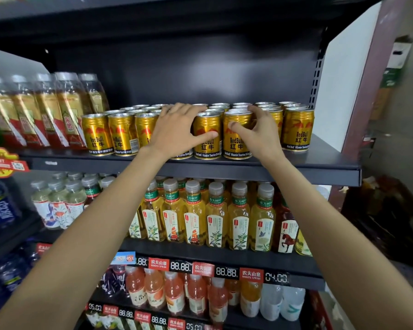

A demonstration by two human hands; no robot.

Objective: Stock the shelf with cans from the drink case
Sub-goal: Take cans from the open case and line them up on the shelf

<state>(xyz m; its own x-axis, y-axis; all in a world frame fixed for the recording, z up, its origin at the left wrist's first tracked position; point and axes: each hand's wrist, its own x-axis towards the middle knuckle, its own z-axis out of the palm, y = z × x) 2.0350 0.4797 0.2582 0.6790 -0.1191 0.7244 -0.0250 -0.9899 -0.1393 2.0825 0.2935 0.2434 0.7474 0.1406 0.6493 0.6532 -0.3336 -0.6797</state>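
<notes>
Several gold Red Bull cans (123,135) stand in rows on the dark upper shelf (320,166). My left hand (177,132) lies over a front-row can that it mostly hides, with its fingers on the can tops and its thumb across the neighbouring gold can (206,145). My right hand (260,132) grips the front-row gold can (237,144) just to the right, thumb on its face and fingers curled behind its rim. Another can (297,131) ends the row at the right. No drink case is clearly in view.
Tall tea bottles (45,110) fill the shelf's left end. Some bare shelf remains right of the last can, beside a white side panel (343,79). Yellow tea bottles (215,215) and orange drink bottles (174,291) fill the lower shelves. Dark clutter (386,210) sits at the right.
</notes>
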